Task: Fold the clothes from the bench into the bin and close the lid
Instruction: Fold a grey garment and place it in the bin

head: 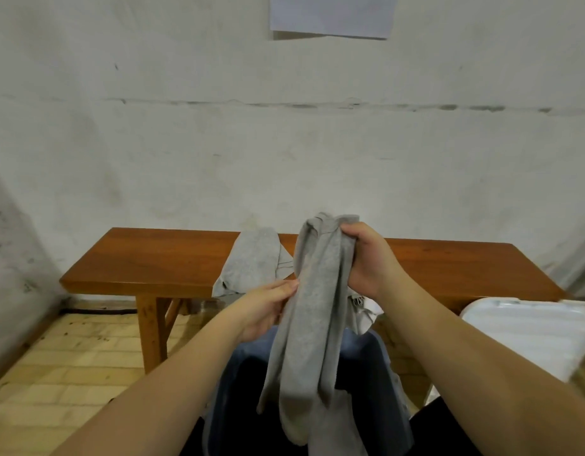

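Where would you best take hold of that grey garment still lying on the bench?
Probably at its upper rounded end, coming from above and the left. The grey garment on the bench drapes over the bench's front edge with that end flat on the seat, and the held grey garment blocks its right side.

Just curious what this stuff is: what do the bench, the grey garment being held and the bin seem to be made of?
Bench: looks like reddish-brown varnished wood, with visible grain and sheen. Grey garment: seemingly soft knit, it hangs limp. Bin: probably blue-grey plastic, its rim smooth and moulded.

bin (388, 383) interior & garment (312, 324) bottom obscured
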`<control>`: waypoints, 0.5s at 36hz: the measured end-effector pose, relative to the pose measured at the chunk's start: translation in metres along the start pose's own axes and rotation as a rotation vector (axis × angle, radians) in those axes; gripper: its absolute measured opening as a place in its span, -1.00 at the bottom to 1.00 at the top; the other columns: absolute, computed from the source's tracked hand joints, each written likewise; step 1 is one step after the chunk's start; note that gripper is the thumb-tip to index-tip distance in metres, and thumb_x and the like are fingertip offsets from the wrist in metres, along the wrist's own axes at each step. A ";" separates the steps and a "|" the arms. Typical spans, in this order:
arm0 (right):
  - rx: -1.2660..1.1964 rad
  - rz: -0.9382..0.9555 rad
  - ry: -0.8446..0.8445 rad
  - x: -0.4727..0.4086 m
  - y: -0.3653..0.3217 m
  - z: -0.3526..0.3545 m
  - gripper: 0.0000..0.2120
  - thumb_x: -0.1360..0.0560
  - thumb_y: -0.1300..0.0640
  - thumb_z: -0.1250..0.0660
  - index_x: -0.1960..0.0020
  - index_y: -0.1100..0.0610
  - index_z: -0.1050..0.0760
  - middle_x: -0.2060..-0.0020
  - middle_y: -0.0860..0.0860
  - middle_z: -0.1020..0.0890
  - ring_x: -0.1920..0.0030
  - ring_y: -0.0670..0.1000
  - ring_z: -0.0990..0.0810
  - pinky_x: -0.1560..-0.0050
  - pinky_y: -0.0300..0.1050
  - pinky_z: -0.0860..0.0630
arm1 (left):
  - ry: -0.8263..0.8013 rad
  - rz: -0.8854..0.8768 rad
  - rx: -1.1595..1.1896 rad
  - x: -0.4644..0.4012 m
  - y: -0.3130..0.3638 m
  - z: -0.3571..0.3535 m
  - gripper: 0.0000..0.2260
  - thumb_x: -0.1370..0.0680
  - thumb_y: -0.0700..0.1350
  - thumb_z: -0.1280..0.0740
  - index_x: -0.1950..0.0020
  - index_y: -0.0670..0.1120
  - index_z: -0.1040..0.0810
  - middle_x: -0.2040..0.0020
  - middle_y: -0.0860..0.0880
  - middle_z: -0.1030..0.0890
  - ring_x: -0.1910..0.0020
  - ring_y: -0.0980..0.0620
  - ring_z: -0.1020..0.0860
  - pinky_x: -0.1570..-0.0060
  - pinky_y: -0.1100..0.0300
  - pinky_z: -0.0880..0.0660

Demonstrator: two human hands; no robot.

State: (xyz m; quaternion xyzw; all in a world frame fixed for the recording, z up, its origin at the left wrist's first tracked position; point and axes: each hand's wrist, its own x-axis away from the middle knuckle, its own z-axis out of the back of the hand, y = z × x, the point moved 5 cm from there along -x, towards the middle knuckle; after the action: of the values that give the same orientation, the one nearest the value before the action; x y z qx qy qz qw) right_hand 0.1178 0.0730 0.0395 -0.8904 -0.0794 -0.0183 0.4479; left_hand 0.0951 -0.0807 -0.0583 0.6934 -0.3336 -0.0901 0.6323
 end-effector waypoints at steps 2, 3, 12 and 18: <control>-0.038 0.006 -0.019 -0.002 -0.002 0.003 -0.62 -0.44 0.13 -0.23 -0.20 0.26 -0.53 -0.04 0.15 -0.67 -0.08 0.11 -0.63 -0.29 0.06 -0.46 | -0.066 0.014 0.069 -0.001 -0.003 -0.003 -0.62 -0.60 -0.04 -0.30 -0.39 -0.17 -0.49 -0.32 -0.15 -0.58 -0.33 -0.12 -0.53 -0.36 -0.05 -0.42; -0.044 0.013 -0.027 -0.002 -0.004 0.004 -0.60 -0.43 0.13 -0.23 -0.21 0.27 -0.53 -0.06 0.17 -0.65 -0.12 0.13 -0.61 -0.35 0.08 -0.41 | -0.082 0.020 0.093 -0.002 -0.005 -0.005 -0.59 -0.58 -0.07 -0.34 -0.39 -0.20 -0.48 -0.34 -0.19 -0.55 -0.35 -0.16 -0.50 -0.38 -0.07 -0.40; -0.016 0.080 -0.056 0.004 -0.015 0.011 -0.54 -0.59 0.17 -0.06 0.23 0.20 -0.71 0.25 0.11 -0.69 0.23 0.04 -0.69 0.21 -0.12 -0.63 | -0.075 -0.053 0.370 -0.002 -0.003 -0.003 -0.48 -0.42 -0.25 -0.43 -0.37 -0.21 -0.45 -0.28 -0.21 -0.57 -0.22 -0.16 -0.57 -0.22 -0.04 -0.53; -0.011 0.101 -0.097 0.000 -0.017 0.011 -0.55 -0.59 0.17 -0.06 0.21 0.20 -0.70 0.21 0.11 -0.69 0.18 0.06 -0.69 0.07 -0.05 -0.60 | -0.159 0.103 0.434 0.004 -0.008 -0.018 -0.57 -0.45 -0.31 -0.37 -0.33 -0.24 -0.54 -0.31 -0.23 -0.56 -0.31 -0.20 -0.52 -0.34 -0.03 -0.42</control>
State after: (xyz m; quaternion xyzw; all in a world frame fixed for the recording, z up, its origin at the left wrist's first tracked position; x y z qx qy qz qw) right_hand 0.1143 0.0918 0.0466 -0.8955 -0.0557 0.0472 0.4389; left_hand 0.1107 -0.0682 -0.0611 0.7859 -0.4288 -0.0380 0.4439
